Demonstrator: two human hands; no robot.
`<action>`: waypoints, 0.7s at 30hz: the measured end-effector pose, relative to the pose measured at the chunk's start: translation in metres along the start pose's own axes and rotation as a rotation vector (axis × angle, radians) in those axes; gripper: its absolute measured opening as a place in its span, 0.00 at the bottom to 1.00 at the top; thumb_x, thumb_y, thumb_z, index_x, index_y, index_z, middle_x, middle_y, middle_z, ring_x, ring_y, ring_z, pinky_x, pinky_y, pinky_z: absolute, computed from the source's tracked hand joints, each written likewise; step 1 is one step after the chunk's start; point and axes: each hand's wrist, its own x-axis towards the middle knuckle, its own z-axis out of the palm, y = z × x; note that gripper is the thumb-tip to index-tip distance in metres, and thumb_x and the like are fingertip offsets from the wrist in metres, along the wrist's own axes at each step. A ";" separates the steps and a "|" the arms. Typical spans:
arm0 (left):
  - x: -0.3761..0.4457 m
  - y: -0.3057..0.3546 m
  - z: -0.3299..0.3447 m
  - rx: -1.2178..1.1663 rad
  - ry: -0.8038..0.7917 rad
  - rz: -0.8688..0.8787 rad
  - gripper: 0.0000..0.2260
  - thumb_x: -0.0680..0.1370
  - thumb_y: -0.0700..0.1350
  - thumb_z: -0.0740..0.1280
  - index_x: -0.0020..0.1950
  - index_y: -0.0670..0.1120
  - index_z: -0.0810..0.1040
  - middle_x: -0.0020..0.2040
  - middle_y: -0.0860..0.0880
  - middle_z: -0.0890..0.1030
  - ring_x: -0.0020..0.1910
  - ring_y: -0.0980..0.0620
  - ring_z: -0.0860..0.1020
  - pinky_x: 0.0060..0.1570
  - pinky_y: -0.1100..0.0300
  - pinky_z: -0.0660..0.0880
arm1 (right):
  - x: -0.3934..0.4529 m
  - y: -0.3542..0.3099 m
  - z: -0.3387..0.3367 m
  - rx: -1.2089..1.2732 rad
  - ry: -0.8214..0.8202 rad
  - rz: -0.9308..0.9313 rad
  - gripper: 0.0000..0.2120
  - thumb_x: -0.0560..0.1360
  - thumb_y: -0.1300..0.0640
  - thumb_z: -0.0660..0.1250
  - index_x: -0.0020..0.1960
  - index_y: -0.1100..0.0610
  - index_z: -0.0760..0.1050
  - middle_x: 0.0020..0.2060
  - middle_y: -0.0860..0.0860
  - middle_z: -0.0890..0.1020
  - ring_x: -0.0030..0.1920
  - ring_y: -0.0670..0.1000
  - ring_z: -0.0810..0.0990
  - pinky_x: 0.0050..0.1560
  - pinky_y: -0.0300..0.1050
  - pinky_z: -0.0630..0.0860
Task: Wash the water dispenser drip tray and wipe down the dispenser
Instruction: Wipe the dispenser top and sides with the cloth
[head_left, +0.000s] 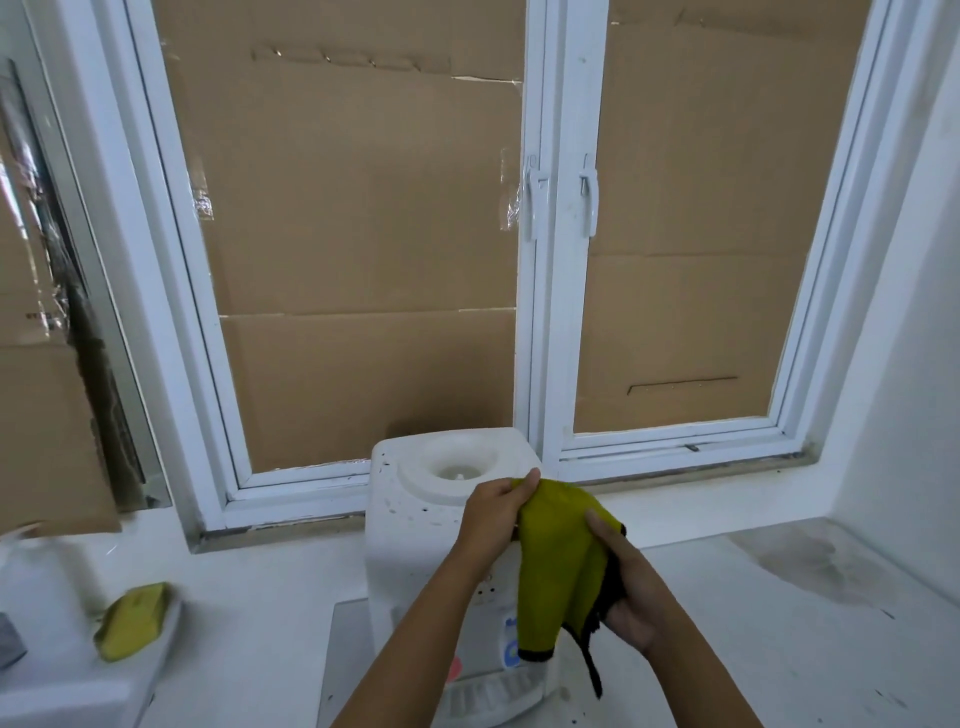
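Note:
A white tabletop water dispenser (415, 509) stands on the counter below the window, with no bottle on its top socket. Its drip tray (488, 699) with a slotted grille sits at the front base. Both my hands hold a yellow-green cloth (561, 561) with a black edge, in front of the dispenser's upper front. My left hand (496, 514) pinches the cloth's top corner. My right hand (631, 592) grips its right side lower down. The cloth hangs between them and hides part of the dispenser's front panel.
A yellow sponge (132, 621) lies on a white dish at the left, beside a white container (41, 587). The white counter (779, 649) stretches right, with a dark stain. Behind is a window (540, 312) covered with cardboard.

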 end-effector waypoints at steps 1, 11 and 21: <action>0.003 0.004 0.001 0.008 0.006 0.026 0.18 0.79 0.57 0.64 0.49 0.42 0.81 0.45 0.44 0.82 0.43 0.49 0.80 0.40 0.59 0.80 | 0.003 -0.003 0.000 0.031 0.022 -0.040 0.29 0.69 0.46 0.75 0.64 0.61 0.75 0.59 0.63 0.81 0.58 0.62 0.81 0.55 0.60 0.80; 0.068 0.000 -0.040 0.630 0.418 0.268 0.10 0.80 0.48 0.62 0.55 0.45 0.79 0.59 0.46 0.76 0.61 0.48 0.71 0.57 0.59 0.70 | 0.080 -0.069 -0.022 -0.523 0.412 -0.261 0.20 0.78 0.50 0.67 0.64 0.59 0.70 0.55 0.59 0.80 0.54 0.60 0.80 0.54 0.56 0.77; 0.101 -0.011 -0.061 0.987 0.253 0.196 0.19 0.81 0.51 0.60 0.70 0.44 0.68 0.78 0.42 0.54 0.78 0.44 0.46 0.75 0.51 0.51 | 0.149 -0.040 -0.006 -1.227 0.363 -0.359 0.19 0.78 0.48 0.66 0.33 0.55 0.68 0.28 0.49 0.73 0.30 0.47 0.70 0.31 0.40 0.63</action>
